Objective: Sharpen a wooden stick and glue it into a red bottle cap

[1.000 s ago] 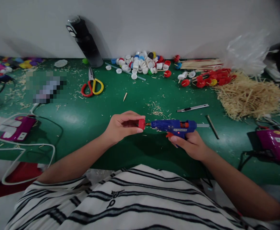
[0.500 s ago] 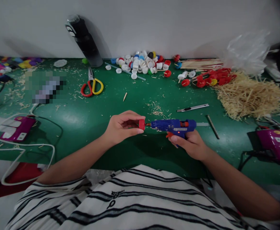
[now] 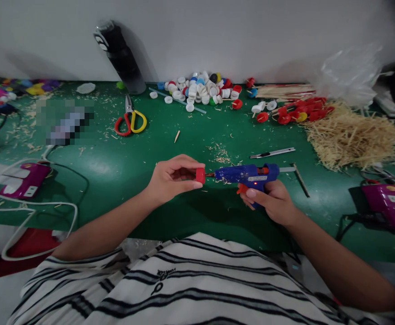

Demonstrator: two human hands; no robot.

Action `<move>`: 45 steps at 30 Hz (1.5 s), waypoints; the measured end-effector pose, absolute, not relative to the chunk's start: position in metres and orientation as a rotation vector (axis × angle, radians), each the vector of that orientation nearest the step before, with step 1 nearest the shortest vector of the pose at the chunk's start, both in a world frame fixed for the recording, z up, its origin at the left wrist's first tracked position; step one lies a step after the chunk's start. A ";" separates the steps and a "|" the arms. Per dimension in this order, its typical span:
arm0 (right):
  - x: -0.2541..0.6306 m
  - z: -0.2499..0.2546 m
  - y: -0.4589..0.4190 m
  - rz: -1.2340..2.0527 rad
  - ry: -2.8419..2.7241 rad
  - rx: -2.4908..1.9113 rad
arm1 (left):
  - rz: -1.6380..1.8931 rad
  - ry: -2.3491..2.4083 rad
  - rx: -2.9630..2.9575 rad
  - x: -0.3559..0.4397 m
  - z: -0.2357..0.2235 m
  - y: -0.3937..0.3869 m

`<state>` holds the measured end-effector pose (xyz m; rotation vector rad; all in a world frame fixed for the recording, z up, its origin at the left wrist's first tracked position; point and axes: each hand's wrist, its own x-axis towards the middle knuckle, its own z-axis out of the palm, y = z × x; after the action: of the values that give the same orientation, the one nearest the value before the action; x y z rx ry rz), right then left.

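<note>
— So, from the head view, what has each hand got?

— Her... rather, the person's left hand [image 3: 172, 178] is pinching a red bottle cap [image 3: 200, 175] between thumb and fingertips, held above the green table [image 3: 116, 167]. The right hand [image 3: 273, 203] is wrapped around the grip of a blue glue gun [image 3: 246, 174], one finger lying by the orange trigger.

— Which way does the gun lie?

— Its long axis runs across the view, nearly level, nozzle pointing toward the left hand. The nozzle tip sits just beside the cap, on the cap's right; whether they touch I cannot tell. The cap is clearly the left hand's thing, the gun the right's, and the two meet in front of the striped shirt [image 3: 190, 284].

— And around them?

— Just beyond the gun lies a utility knife [image 3: 272, 153], and a thin dark rod [image 3: 300, 179] rests near the gun's rear end. Further back, red-and-yellow scissors [image 3: 130, 122], a heap of loose bottle caps [image 3: 199, 88], a black bottle [image 3: 121, 56] against the wall, and caps on sticks [image 3: 299, 110] beside a pile of wood shavings [image 3: 349, 133]. At each side of the table sits a purple device [image 3: 26, 180] with white cable; there is only this one view.
</note>
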<state>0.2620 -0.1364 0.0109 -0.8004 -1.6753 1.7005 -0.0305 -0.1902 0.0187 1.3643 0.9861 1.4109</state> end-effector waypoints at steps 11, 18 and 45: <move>0.266 0.013 -0.133 1.734 -1.605 -0.681 | 1.465 0.944 1.285 -0.035 0.017 -0.186; 0.265 0.014 -0.133 1.720 -1.591 -0.724 | 1.402 0.964 1.227 -0.034 0.017 -0.189; 0.257 0.027 -0.126 1.418 -1.194 -0.829 | 1.297 0.959 1.077 -0.036 0.015 -0.188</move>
<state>0.2566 -0.1257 0.0275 -0.8288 -1.1945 1.4185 -0.0359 -0.1875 0.0153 1.0765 0.9591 1.2969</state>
